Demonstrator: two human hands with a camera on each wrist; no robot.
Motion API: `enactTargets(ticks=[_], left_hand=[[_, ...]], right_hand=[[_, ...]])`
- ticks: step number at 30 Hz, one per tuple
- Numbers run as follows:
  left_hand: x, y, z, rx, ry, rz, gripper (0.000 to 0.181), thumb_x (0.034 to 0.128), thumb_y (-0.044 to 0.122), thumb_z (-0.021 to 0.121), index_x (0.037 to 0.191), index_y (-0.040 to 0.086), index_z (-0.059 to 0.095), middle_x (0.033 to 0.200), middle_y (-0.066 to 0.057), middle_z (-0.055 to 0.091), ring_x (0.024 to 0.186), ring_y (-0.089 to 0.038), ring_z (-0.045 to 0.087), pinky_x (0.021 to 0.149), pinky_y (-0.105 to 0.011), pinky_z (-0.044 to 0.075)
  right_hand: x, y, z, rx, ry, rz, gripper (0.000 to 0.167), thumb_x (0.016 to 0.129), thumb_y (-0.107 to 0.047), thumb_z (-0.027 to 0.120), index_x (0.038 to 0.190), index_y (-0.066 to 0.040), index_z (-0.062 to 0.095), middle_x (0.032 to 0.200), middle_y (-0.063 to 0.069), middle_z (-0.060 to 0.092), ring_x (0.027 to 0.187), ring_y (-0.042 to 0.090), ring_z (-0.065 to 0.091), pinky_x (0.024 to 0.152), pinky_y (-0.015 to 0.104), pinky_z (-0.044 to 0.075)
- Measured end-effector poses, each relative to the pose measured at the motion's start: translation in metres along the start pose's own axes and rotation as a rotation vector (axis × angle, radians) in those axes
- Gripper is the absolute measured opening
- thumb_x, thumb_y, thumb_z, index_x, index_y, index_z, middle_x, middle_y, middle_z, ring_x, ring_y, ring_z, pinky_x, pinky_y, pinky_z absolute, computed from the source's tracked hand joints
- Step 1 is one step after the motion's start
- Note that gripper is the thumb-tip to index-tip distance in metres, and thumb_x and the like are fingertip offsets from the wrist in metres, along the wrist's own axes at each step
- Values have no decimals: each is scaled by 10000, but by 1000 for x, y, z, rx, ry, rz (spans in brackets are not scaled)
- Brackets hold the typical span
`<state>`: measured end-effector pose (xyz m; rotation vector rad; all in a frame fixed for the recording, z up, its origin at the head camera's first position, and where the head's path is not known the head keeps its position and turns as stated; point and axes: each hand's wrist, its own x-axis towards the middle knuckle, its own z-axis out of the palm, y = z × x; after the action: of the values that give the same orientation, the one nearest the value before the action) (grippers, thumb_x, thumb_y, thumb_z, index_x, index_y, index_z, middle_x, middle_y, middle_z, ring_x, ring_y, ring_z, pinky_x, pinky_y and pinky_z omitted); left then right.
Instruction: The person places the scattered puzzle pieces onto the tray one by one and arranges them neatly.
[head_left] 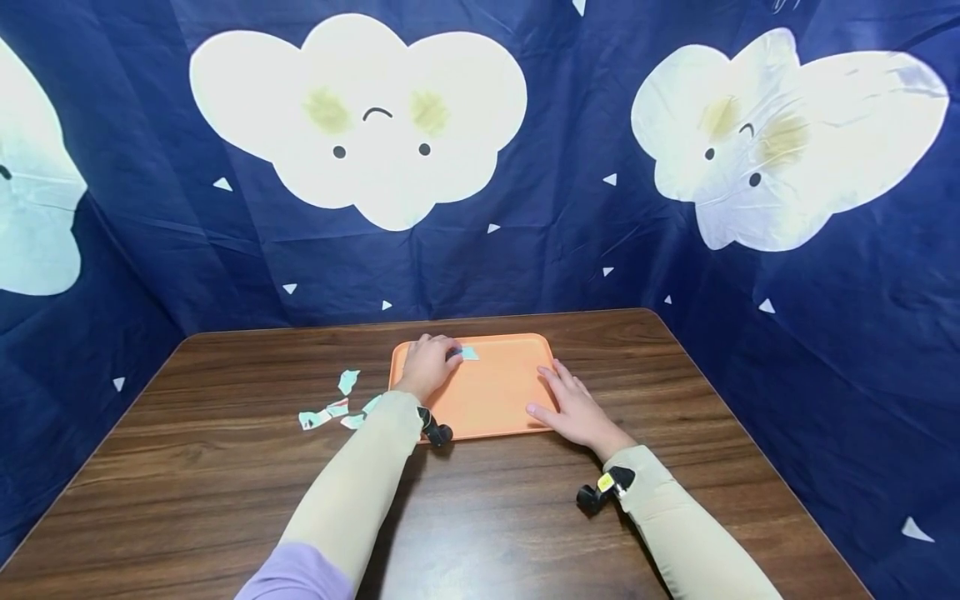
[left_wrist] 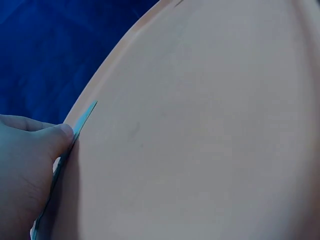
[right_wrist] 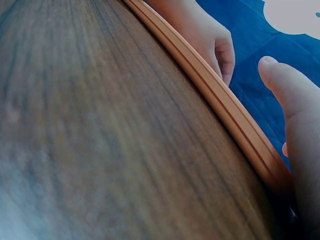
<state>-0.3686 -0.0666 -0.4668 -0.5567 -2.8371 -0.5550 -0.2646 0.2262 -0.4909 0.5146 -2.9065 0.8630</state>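
Note:
My left hand (head_left: 429, 367) is over the far left part of an orange tray (head_left: 491, 392). Its thumb and fingers pinch a light-blue piece of torn paper (head_left: 469, 353), also seen edge-on as a thin blue paper piece (left_wrist: 82, 122) in the left wrist view. The fingertips behind the paper are partly hidden. At the tray's right edge rests my right hand (head_left: 577, 412), fingers spread and fairly straight, the thumb over the rim. In the right wrist view the right thumb (right_wrist: 295, 95) stands apart from the left hand, with nothing held.
Several torn paper scraps (head_left: 348, 382), light blue with some red and white, lie on the brown wooden table (head_left: 225, 467) left of the tray. Part of them sits close to the left forearm. A dark blue cloth (head_left: 570, 167) with white clouds hangs behind the table.

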Motion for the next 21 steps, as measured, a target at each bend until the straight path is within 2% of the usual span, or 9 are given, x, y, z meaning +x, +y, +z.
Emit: enactTargets(ticks=[9, 17, 21], left_hand=[[-6, -7, -6, -32, 115, 42, 249, 970, 290, 687, 1155, 131, 741, 1209, -41, 714, 1138, -294, 562, 972, -486, 374], [-19, -16, -24, -139, 108, 6, 266, 988, 309, 652, 1160, 126, 739, 1246, -65, 693, 1180, -339, 529, 1007, -533, 319], [-27, -22, -35, -178, 124, -8, 262, 992, 299, 636, 1158, 123, 737, 1254, -72, 682, 1208, -356, 520, 1019, -550, 304]], right_hand=[[0, -3, -1, 0, -7, 3, 821, 956, -590, 562, 1589, -127, 319, 1666, 206, 141, 1512, 398, 206, 1206, 560, 152], [0, -2, 0, 2, 0, 1, 831, 952, -604, 560, 1582, -113, 332, 1661, 220, 145, 1508, 417, 203, 1197, 585, 155], [0, -2, -1, 2, 6, -5, 825, 954, -590, 567, 1579, -105, 336, 1658, 227, 151, 1502, 429, 212, 1193, 594, 158]])
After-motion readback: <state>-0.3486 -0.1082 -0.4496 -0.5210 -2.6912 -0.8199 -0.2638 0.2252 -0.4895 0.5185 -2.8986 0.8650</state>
